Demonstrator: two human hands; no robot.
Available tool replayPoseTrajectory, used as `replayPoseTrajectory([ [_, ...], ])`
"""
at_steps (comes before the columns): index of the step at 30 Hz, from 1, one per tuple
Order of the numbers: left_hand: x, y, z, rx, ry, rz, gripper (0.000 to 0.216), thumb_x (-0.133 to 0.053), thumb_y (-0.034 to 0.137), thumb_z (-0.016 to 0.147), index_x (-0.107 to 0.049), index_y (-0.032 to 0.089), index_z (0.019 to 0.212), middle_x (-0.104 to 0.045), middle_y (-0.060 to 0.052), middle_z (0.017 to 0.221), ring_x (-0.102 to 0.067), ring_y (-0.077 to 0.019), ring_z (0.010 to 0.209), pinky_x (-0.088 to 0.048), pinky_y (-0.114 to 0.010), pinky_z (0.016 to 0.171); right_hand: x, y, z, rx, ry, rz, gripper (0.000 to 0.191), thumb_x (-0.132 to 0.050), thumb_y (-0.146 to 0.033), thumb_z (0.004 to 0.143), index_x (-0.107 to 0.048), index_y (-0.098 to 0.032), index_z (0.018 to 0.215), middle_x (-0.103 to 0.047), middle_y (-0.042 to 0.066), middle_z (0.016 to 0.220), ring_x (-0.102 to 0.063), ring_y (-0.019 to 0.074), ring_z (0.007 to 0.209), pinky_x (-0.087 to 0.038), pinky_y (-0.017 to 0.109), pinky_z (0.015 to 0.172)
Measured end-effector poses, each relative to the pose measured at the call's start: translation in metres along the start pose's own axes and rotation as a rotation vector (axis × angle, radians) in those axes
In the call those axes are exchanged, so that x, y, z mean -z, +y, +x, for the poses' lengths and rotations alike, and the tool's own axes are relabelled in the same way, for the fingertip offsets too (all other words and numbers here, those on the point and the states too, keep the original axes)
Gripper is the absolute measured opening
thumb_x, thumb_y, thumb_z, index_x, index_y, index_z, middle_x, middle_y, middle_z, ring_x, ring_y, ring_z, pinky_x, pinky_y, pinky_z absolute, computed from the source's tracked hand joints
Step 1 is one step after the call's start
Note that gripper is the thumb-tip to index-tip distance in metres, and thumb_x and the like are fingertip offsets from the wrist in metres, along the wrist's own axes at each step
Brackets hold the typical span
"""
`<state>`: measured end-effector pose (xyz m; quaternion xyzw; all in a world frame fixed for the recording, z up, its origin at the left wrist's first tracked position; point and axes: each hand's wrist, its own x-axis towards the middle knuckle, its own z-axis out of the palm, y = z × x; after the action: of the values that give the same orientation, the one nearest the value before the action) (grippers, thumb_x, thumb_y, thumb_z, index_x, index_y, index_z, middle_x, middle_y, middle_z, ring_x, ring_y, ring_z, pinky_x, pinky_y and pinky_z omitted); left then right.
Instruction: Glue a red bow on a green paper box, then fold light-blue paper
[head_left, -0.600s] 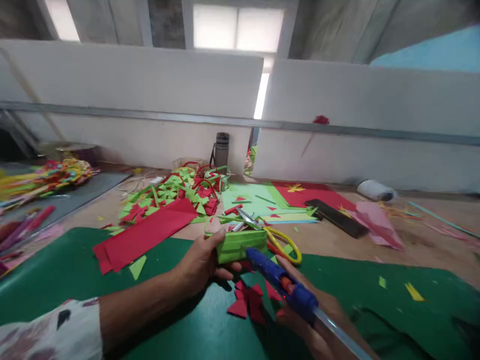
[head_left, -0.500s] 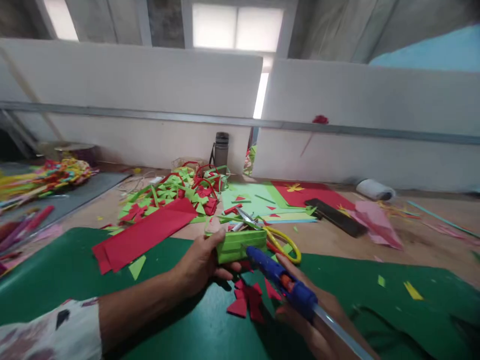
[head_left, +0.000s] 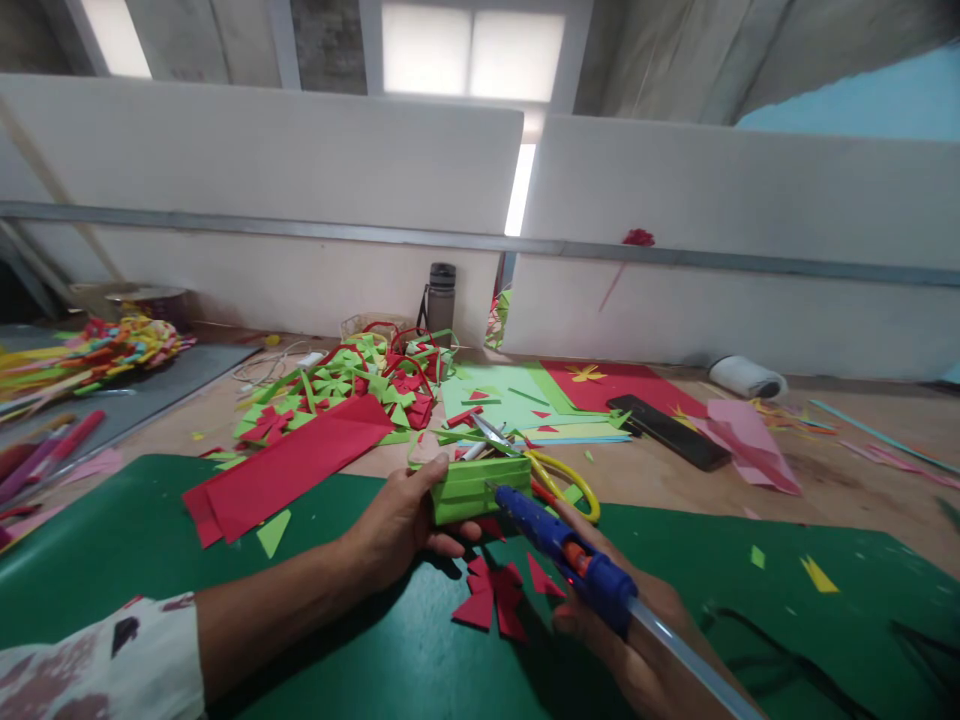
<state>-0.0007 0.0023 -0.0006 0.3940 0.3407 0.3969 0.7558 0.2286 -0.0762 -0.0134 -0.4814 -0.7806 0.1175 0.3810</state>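
Note:
My left hand [head_left: 396,530] grips a folded light-green paper piece [head_left: 480,487], thumb on top and fingers beneath, holding it just above the dark green sheet [head_left: 225,600]. A blue hot glue gun [head_left: 562,550] with a clear glue stick out its back sits in my right hand [head_left: 637,640], fingers wrapped round it. Its nozzle touches the near face of the green piece. Small red paper cut-outs [head_left: 499,595] lie on the green sheet below both hands.
Yellow-handled scissors [head_left: 559,478] lie just behind the green piece. A red sheet [head_left: 292,460] lies to the left, a heap of green and red scraps [head_left: 352,385] behind it. A dark phone [head_left: 667,432], pink paper [head_left: 750,440], white roll [head_left: 746,378] and grey bottle [head_left: 442,295] stand farther back.
The glue gun has shifted slightly so its nozzle sits against the green piece. The left hand keeps its hold; the view has tilted a little.

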Motion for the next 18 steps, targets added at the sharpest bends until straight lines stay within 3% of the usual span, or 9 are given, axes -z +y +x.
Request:
replayPoseTrajectory([
  [7,-0.0001,0.0000,-0.0001,0.005,0.014,0.002,0.043,-0.039,0.037,0.096,-0.059,0.003,0.112,-0.068,-0.017,0.087,-0.066,-0.0180,0.062,-0.054,-0.021,0.046,-0.0029,0.0035,-0.0038,-0.026,-0.060,0.033,0.073,-0.062,-0.035,0.081,-0.027,-0.039,0.145,-0.060,-0.001,0.127,-0.062,0.0286,0.106,-0.059,0.030,0.071],
  [14,0.0002,-0.0010,-0.0004,0.006,0.003,0.001,0.045,-0.039,0.040,0.096,-0.057,0.005,0.117,-0.068,-0.017,0.089,-0.066,-0.0175,0.063,-0.054,-0.021,0.046,-0.0008,0.0013,-0.0023,-0.016,0.014,0.009,0.075,-0.063,-0.036,0.081,-0.024,-0.042,0.145,-0.061,0.000,0.125,-0.063,0.0299,0.104,-0.058,0.033,0.073],
  [18,0.0004,-0.0008,-0.0004,0.006,0.004,0.006,0.043,-0.041,0.039,0.094,-0.059,0.004,0.113,-0.068,-0.017,0.087,-0.066,-0.0179,0.062,-0.054,-0.021,0.045,-0.0026,0.0014,-0.0038,-0.040,-0.014,0.012,0.072,-0.064,-0.035,0.080,-0.031,-0.038,0.143,-0.063,0.001,0.123,-0.063,0.0291,0.104,-0.058,0.032,0.072],
])
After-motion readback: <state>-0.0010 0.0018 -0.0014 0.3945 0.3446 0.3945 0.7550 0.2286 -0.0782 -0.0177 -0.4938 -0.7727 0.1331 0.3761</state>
